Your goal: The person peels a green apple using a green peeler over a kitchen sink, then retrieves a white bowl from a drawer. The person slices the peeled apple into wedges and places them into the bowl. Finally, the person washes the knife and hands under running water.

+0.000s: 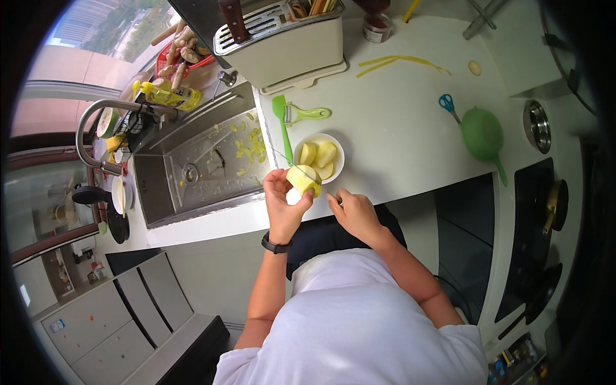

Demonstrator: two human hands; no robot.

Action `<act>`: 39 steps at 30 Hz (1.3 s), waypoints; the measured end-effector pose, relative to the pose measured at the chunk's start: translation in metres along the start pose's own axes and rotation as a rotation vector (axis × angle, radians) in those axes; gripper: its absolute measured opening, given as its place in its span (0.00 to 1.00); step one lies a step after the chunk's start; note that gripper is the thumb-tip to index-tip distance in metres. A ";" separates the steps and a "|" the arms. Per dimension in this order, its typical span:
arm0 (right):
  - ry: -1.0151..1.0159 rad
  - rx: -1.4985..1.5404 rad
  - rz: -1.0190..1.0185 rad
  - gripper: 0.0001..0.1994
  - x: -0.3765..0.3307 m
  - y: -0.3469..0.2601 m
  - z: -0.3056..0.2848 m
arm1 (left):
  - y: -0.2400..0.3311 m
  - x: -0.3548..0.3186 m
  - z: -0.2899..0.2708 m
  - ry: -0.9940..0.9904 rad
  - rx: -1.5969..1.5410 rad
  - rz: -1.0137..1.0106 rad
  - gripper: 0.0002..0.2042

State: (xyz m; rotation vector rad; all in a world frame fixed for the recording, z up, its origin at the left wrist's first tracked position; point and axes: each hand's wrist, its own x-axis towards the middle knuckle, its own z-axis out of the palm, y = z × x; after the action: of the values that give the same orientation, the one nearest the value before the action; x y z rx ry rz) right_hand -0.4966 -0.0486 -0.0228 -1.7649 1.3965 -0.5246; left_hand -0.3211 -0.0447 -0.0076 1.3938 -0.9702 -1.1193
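Observation:
My left hand [287,204] grips a peeled pale-yellow fruit [300,176] at the counter's front edge; its exact kind is unclear. In my right hand [358,215], fingers are closed round the dark handle of a knife, whose thin blade runs along the fruit. How deep the blade sits cannot be made out. Just beyond, a white bowl [339,149] holds several peeled pieces of the same colour [325,153]. Behind the bowl lie a green peeler [311,114] and a long flat green tool [281,119].
The steel sink [212,186] at left has peelings scattered in it. A cream knife block [289,54] stands at the back. A green strainer [482,135], blue-handled scissors [447,102] and yellow strips [398,59] lie to the right. The stove [526,237] is far right.

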 end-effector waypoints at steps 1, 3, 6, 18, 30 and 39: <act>-0.012 0.016 0.015 0.16 -0.001 0.001 0.000 | -0.004 0.001 -0.001 -0.009 0.099 0.096 0.30; -0.024 0.033 0.026 0.16 0.000 -0.001 0.000 | -0.004 0.001 -0.002 -0.022 0.035 0.022 0.28; -0.029 0.036 0.030 0.16 0.001 -0.003 -0.003 | 0.003 0.001 -0.004 -0.019 -0.203 -0.187 0.28; -0.002 0.036 0.020 0.16 0.010 0.001 0.005 | -0.003 0.004 -0.004 0.001 -0.239 -0.214 0.24; -0.054 0.001 0.070 0.17 0.016 0.006 0.008 | -0.012 0.008 0.005 0.025 0.006 -0.030 0.26; -0.003 -0.011 0.031 0.17 0.022 0.007 0.014 | -0.017 0.012 0.005 0.008 0.061 0.024 0.23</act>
State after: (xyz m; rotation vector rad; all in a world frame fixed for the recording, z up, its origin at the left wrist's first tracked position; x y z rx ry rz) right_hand -0.4845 -0.0648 -0.0401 -1.7491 1.4254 -0.4987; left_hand -0.3236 -0.0552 -0.0257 1.4311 -1.0197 -1.0733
